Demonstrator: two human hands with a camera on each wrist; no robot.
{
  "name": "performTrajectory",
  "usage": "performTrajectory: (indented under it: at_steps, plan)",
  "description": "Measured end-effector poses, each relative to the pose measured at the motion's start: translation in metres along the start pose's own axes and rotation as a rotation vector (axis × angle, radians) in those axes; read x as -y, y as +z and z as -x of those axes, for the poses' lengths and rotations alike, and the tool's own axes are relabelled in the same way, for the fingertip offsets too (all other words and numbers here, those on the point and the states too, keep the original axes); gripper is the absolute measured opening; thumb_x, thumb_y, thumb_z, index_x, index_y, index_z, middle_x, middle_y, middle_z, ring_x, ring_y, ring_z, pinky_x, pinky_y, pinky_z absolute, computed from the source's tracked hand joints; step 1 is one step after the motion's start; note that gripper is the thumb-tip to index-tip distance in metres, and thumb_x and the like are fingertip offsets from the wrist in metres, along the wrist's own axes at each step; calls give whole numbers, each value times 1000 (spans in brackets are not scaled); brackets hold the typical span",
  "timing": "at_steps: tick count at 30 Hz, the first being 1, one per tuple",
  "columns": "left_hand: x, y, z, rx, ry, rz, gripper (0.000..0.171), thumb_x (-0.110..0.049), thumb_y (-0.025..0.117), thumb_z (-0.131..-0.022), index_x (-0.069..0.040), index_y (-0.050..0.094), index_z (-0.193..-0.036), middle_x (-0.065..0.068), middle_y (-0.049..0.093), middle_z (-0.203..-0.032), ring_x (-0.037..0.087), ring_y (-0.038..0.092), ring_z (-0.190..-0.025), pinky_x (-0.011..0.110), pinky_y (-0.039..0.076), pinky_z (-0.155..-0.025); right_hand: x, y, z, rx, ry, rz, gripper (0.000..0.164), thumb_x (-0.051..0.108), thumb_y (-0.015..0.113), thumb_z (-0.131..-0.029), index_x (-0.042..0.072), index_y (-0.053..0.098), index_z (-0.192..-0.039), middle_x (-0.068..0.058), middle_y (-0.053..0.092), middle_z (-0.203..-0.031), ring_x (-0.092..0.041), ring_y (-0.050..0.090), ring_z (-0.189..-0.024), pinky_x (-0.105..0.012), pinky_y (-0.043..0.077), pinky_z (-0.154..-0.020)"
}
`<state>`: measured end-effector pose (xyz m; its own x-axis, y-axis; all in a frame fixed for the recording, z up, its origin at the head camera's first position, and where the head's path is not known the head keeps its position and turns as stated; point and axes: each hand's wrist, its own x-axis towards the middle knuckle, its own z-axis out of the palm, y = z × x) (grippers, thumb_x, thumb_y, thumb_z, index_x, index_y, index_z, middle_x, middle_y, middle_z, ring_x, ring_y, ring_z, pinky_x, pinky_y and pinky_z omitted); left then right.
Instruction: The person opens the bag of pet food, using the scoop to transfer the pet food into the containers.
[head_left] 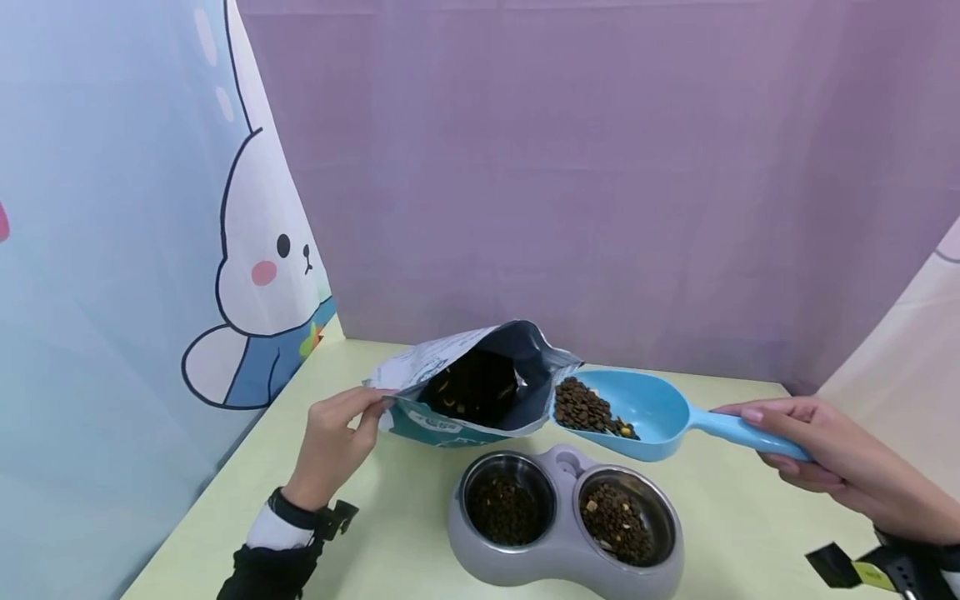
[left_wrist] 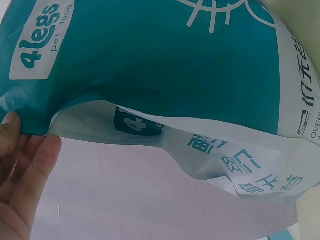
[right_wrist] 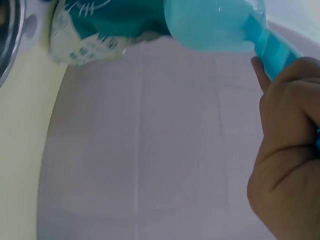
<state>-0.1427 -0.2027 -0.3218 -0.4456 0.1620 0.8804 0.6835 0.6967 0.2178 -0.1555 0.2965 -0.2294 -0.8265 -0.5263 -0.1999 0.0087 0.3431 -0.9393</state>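
My left hand [head_left: 335, 446] pinches the left edge of a teal and white pet food bag [head_left: 442, 429]. The bag's mouth gapes toward me, with dark kibble inside; "4legs pet food" is printed on its front in the left wrist view. In my right hand [head_left: 832, 450] is the handle of a light blue scoop [head_left: 660, 417]. Brown kibble [head_left: 585, 408] lies toward the scoop's front end, which meets the right side of the bag's mouth. Below them stands a grey double pet bowl [head_left: 562, 567], with kibble in both its left steel bowl [head_left: 508, 504] and right steel bowl [head_left: 618, 517].
Everything stands on a pale yellow-green table [head_left: 390, 517]. A purple cloth backdrop [head_left: 562, 183] rises behind it, and a blue cloth with a cartoon rabbit [head_left: 270, 275] hangs at the left. Dark wrist straps with small cameras are on both wrists.
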Motion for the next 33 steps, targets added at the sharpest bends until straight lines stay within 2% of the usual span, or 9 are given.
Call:
performTrajectory:
  at_steps: [6, 10, 13, 16, 21, 29, 33]
  plan:
    - [-2, -1, 1, -8, 15, -39, 34, 15, 71, -62, -5, 66, -89, 6, 67, -83, 14, 63, -78, 26, 53, -69, -25, -16, 6, 99, 11, -91, 34, 19, 26, -101, 9, 50, -124, 3, 40, -63, -25, 15, -46, -41, 1, -40]
    - [-1, 0, 4, 9, -8, -22, 31, 13, 70, -65, -4, 65, -90, 7, 67, -84, 17, 63, -79, 27, 53, -71, -44, -25, 11, 177, 24, -123, 36, 14, 23, -101, 10, 50, -124, -8, 32, -58, -27, 12, -44, -40, -1, -38]
    - [0, 1, 3, 23, -20, -2, 28, 12, 69, -67, -4, 65, -91, 8, 67, -84, 19, 63, -79, 27, 52, -73, -58, -30, 16, 229, 25, -177, 37, 10, 21, -100, 8, 48, -125, -18, 24, -62, -27, 10, -43, -38, -2, -36]
    - [-1, 1, 1, 22, -18, -2, 29, 12, 68, -67, -5, 65, -91, 8, 67, -84, 19, 63, -79, 27, 53, -73, -70, -34, 20, 254, 33, -223, 37, 8, 20, -100, 6, 47, -126, -19, 21, -62, -27, 10, -43, -36, -3, -36]
    - [-2, 0, -1, 9, 1, -25, 32, 13, 70, -64, -5, 65, -91, 7, 67, -84, 15, 63, -80, 27, 53, -70, -85, -36, 23, 247, 60, -229, 36, 7, 22, -99, 5, 48, -124, -19, 20, -63, -26, 9, -43, -36, -3, -36]
    - [-2, 0, 0, -1, 3, -21, 34, 13, 71, -64, -6, 66, -91, 6, 67, -85, 14, 63, -80, 27, 53, -70, -88, -38, 25, 201, 85, -90, 32, 10, 30, -99, 4, 50, -122, -22, 23, -62, -26, 10, -41, -35, -1, -34]
    - [-1, 0, -1, -1, 2, -12, 32, 14, 70, -64, -5, 66, -90, 6, 67, -83, 15, 63, -78, 27, 53, -69, -84, -38, 24, 165, 122, -27, 31, 13, 33, -98, 5, 52, -121, -10, 31, -55, -23, 13, -39, -32, 2, -33]
